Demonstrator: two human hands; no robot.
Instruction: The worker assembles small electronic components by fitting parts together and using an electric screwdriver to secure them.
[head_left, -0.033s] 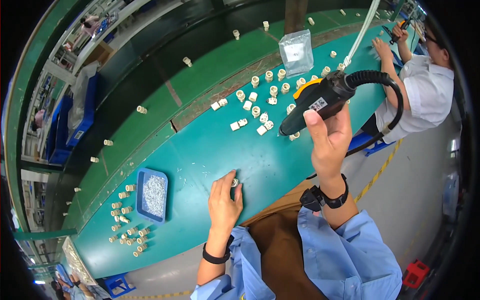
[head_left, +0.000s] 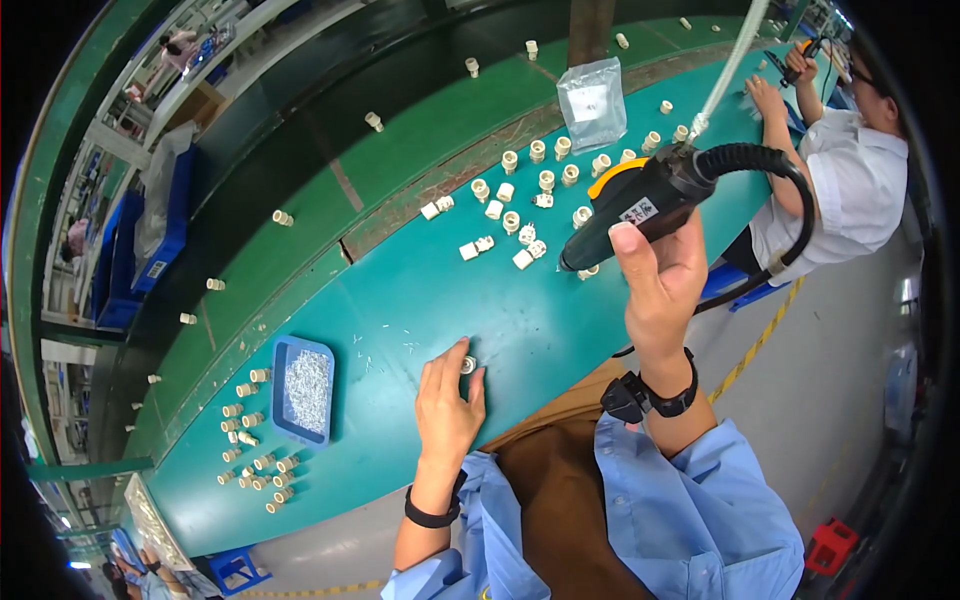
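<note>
My right hand [head_left: 665,265] is wrapped round a black electric screwdriver [head_left: 650,200] with a yellow lever, its thumb lying along the side. The tool's tip points down and left, above the table and close to several cream plastic fittings [head_left: 527,233]. On the green table in front of me, my left hand [head_left: 450,400] pinches a small cream cylindrical fitting [head_left: 468,365] between thumb and fingers, its round end facing up. Part of that fitting is hidden by the fingers. Left of this hand, a few small silver slivers [head_left: 388,336] lie loose on the table.
A blue tray [head_left: 331,392] of small silver pieces stands left, beside more cream fittings [head_left: 285,464]. A clear plastic bag [head_left: 592,105] lies at the back. Spaced-out fittings sit on the green conveyor belt [head_left: 300,180]. A white rope [head_left: 733,70] and black corrugated cable [head_left: 802,205] meet the screwdriver. A co-worker [head_left: 850,180] sits right.
The electric screwdriver and my right hand have shifted very slightly to the right, and the rope with them. My left hand and its fitting stay in place.
</note>
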